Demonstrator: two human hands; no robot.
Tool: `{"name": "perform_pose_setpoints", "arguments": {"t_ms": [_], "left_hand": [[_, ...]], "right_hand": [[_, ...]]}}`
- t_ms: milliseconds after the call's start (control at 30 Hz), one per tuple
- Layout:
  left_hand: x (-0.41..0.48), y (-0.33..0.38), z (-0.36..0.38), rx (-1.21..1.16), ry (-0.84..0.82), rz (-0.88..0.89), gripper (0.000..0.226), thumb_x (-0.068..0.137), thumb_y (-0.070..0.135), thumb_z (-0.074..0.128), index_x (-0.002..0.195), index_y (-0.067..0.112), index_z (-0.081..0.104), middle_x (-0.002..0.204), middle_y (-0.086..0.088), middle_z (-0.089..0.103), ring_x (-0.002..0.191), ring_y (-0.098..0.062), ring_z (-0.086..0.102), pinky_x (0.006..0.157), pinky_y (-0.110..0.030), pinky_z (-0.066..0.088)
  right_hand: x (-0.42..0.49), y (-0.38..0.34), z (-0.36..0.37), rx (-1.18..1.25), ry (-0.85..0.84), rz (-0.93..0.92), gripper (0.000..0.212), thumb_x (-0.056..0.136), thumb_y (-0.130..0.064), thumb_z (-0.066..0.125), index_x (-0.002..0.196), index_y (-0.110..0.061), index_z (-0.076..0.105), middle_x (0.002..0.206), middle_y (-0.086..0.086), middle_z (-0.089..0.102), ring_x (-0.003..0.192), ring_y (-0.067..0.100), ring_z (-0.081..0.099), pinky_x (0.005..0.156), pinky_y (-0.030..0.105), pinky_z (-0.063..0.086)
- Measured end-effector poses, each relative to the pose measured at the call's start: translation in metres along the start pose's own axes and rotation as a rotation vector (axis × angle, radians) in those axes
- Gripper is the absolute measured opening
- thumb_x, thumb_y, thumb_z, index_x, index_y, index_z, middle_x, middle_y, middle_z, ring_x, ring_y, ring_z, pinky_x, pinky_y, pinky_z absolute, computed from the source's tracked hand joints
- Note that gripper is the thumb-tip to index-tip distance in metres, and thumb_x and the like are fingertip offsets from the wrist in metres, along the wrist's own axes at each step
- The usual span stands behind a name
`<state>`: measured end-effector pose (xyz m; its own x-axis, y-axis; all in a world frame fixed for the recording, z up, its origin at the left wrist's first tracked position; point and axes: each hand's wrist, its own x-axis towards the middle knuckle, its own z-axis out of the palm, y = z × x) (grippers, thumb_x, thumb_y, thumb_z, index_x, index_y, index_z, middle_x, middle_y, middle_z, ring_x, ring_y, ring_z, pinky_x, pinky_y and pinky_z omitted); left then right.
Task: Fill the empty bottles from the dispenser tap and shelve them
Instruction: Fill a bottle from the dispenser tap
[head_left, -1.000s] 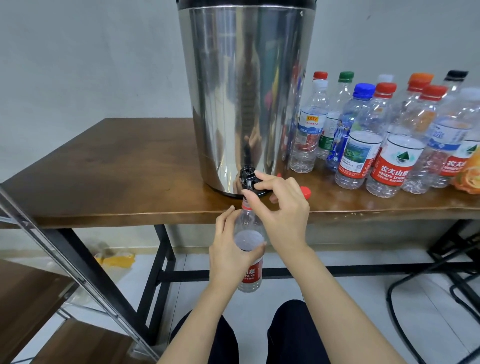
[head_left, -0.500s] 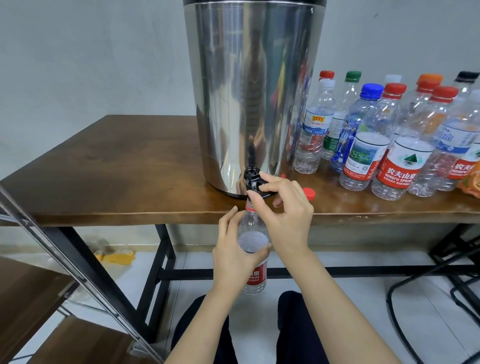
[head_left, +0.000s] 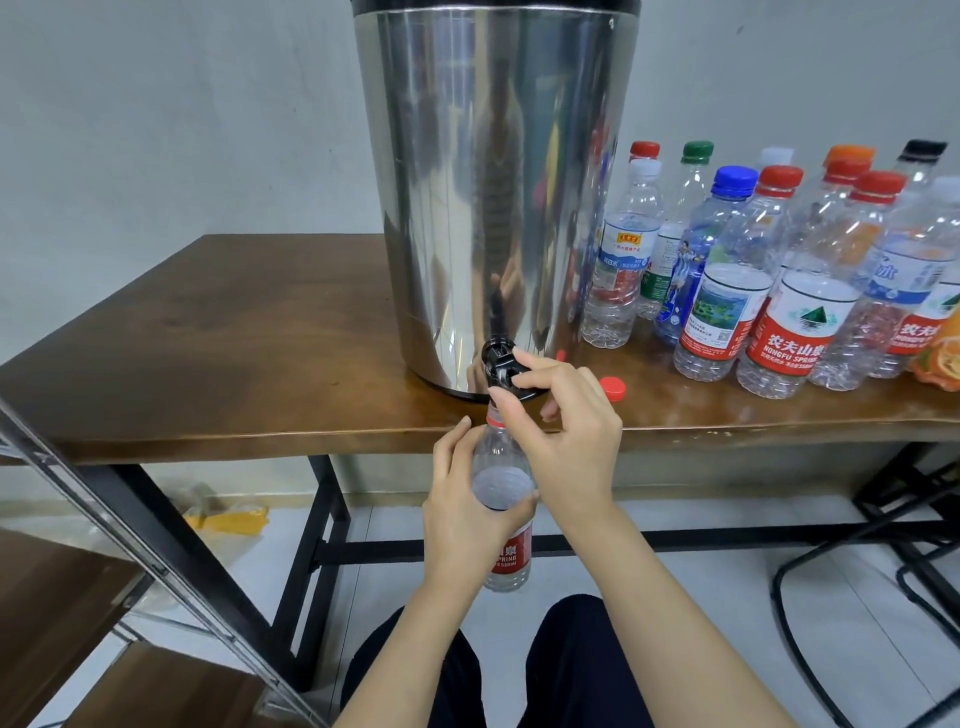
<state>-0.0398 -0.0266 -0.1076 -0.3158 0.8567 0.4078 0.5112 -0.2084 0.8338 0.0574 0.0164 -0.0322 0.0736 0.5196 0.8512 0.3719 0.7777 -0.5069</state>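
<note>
Filling below the front edge of the table (head_left: 260, 364): gripped the bottle (head_left: 511, 560) in the left hand (head_left: 465, 519), neck under the tap (head_left: 497, 361), itself pinched by the right hand (head_left: 569, 441). Likely risked overflow with water near the shoulder, or splashing from a drifting neck.

On the held bottle (head_left: 506, 561) under the tap (head_left: 500, 361) of the dispenser (head_left: 493, 182), a red label reads "PRING", its start hidden. Right of the dispenser, a red-labelled bottle (head_left: 795, 332) reads "农夫山泉" over "NONGFU SPRING". Farther right, a second red-labelled bottle (head_left: 919, 332) shows "农夫", and a blue-labelled bottle (head_left: 904, 270) shows "水". Other print is too small.
</note>
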Motion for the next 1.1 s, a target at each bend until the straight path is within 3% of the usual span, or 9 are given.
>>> {"name": "perform_pose_setpoints", "arguments": {"t_ms": [333, 533, 733, 1100], "left_hand": [[-0.0031, 0.0021, -0.0005, -0.009, -0.006, -0.009, 0.081, 0.065, 0.041, 0.089, 0.134, 0.035, 0.046, 0.144, 0.027, 0.034, 0.117, 0.023, 0.04, 0.079, -0.006, 0.039], [-0.0017, 0.0016, 0.0019, -0.004, 0.023, -0.012, 0.082, 0.065, 0.044, 0.088, 0.134, 0.035, 0.046, 0.145, 0.027, 0.034, 0.122, 0.01, 0.045, 0.086, -0.016, 0.047], [-0.0012, -0.0006, 0.0045, -0.017, 0.026, -0.007, 0.083, 0.064, 0.042, 0.09, 0.135, 0.034, 0.046, 0.145, 0.026, 0.033, 0.123, 0.01, 0.045, 0.084, -0.009, 0.043], [-0.0021, 0.0001, 0.0035, -0.026, 0.03, -0.007, 0.082, 0.065, 0.047, 0.087, 0.135, 0.03, 0.048, 0.145, 0.026, 0.034, 0.124, 0.012, 0.043, 0.084, -0.006, 0.04]], "right_hand": [[-0.0016, -0.0023, -0.0034, -0.04, -0.027, 0.006, 0.029, 0.088, -0.041, 0.066, 0.086, -0.012, 0.069, 0.113, -0.007, 0.071, 0.076, -0.004, 0.046, 0.07, 0.01, 0.04], [0.0005, -0.0038, -0.0047, -0.026, -0.047, 0.007, 0.031, 0.087, -0.043, 0.066, 0.088, -0.012, 0.07, 0.114, -0.009, 0.069, 0.076, -0.008, 0.046, 0.07, 0.007, 0.039], [0.001, -0.0002, -0.0023, 0.007, -0.028, -0.007, 0.029, 0.087, -0.039, 0.067, 0.085, -0.01, 0.069, 0.113, -0.012, 0.066, 0.075, 0.0, 0.051, 0.067, 0.01, 0.041], [0.0003, -0.0012, -0.0013, 0.019, -0.018, -0.006, 0.027, 0.087, -0.037, 0.068, 0.085, -0.01, 0.069, 0.112, -0.009, 0.068, 0.071, -0.003, 0.048, 0.064, 0.012, 0.043]]}}
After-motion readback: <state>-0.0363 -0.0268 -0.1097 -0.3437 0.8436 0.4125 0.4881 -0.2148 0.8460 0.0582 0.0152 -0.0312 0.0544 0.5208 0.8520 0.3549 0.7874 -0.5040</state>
